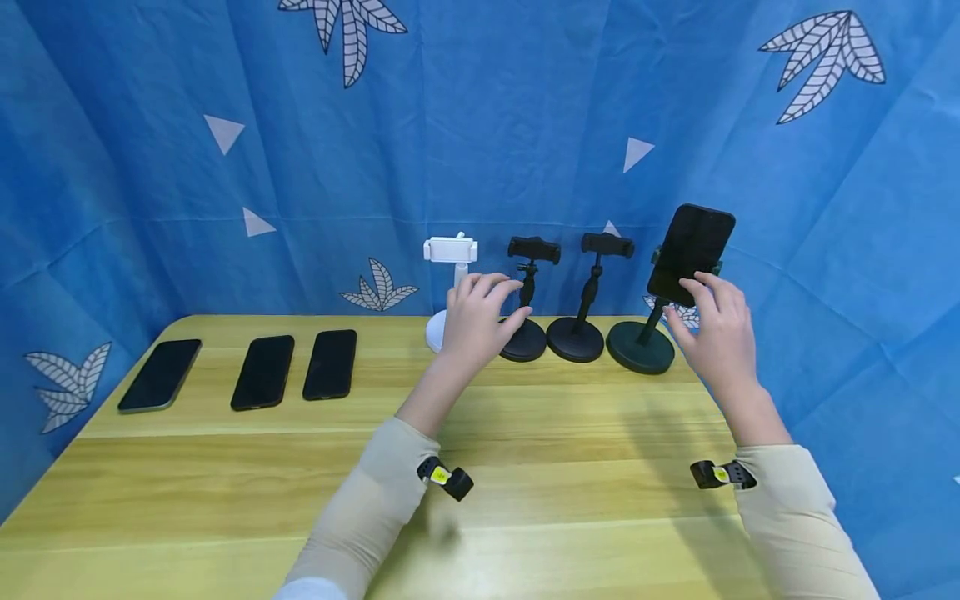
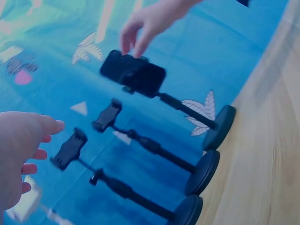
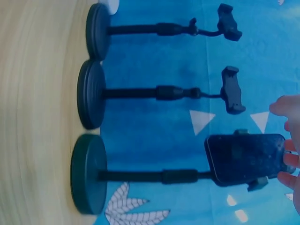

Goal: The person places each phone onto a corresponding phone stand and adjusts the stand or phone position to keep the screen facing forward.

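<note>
A dark green phone stand (image 1: 641,347) holds a black smartphone (image 1: 692,246) upright in its clamp. My right hand (image 1: 722,333) is at this phone, fingertips right by its edge and the thumb apart from it. In the right wrist view the fingers (image 3: 290,159) overlap the end of the phone farthest from the base. My left hand (image 1: 480,321) hovers in front of the white phone stand (image 1: 451,249) and the nearest black phone stand (image 1: 534,249), fingers loosely bent and holding nothing. Another black phone stand (image 1: 576,339) stands beside the green one.
Three more smartphones lie flat on the wooden table's left side: one at the edge (image 1: 161,375), a middle phone (image 1: 262,372) and a right phone (image 1: 330,364). A blue patterned curtain (image 1: 510,125) hangs behind the row of stands at the table's back edge.
</note>
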A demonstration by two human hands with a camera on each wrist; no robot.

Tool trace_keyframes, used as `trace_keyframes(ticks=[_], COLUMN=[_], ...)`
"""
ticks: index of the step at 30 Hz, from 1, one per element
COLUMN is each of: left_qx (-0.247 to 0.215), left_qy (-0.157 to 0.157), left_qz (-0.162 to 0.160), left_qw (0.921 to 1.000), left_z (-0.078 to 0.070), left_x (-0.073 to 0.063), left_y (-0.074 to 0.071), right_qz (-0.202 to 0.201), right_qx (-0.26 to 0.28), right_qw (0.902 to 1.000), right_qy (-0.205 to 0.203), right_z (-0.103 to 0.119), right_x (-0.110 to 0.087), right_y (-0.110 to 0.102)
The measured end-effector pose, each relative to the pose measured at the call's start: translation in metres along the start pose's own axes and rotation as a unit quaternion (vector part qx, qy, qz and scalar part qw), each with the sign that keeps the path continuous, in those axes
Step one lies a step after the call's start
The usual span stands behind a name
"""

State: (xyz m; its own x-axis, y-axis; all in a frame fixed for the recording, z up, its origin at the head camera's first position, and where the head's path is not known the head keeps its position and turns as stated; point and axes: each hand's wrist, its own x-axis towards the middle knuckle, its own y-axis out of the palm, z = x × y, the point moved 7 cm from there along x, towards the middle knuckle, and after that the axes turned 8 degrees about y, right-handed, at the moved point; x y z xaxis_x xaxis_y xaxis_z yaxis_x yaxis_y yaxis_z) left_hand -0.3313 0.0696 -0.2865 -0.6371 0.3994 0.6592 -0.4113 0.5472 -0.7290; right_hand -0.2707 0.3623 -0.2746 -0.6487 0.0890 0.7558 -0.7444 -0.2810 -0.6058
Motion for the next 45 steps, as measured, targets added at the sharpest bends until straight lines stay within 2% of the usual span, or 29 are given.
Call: trace_keyframes(ticks=[7,15,22,26,29,34,45], left_qx=[-0.041,-0.055,-0.062,-0.059,-0.05,-0.029,-0.022], left_qy=[-0.062,-0.123,-0.194,-0.231,-0.278,-0.355,-0.438], left_qz=[-0.02,-0.054,-0.121,-0.143,-0.134,-0.097,-0.063], left_qw=[0.997,0.9894,0.9715,0.9606,0.9497,0.9293,0.8966], left_z=[0.038,0.086,0.133,0.157,0.173,0.194,0.23], left_x=[-0.031,-0.05,-0.077,-0.089,-0.099,-0.115,-0.154], left_y=[-0.004,-0.027,-0.051,-0.056,-0.053,-0.036,-0.005], right_qz=[-0.011,-0.011,-0.01,-0.008,-0.002,0.003,0.001], right_qx=[0.026,0.034,0.035,0.024,0.01,-0.023,-0.078], right_qw=[0.9995,0.9988,0.9989,0.9993,0.9998,0.9997,0.9949], right_qy=[0.016,0.033,0.031,0.027,0.016,-0.006,-0.063], right_z=[0.003,0.016,0.031,0.033,0.033,0.031,0.027], right_x=[-0.003,0.0,0.011,0.025,0.035,0.05,0.067], right_y=[0.022,0.045,0.057,0.063,0.068,0.075,0.086])
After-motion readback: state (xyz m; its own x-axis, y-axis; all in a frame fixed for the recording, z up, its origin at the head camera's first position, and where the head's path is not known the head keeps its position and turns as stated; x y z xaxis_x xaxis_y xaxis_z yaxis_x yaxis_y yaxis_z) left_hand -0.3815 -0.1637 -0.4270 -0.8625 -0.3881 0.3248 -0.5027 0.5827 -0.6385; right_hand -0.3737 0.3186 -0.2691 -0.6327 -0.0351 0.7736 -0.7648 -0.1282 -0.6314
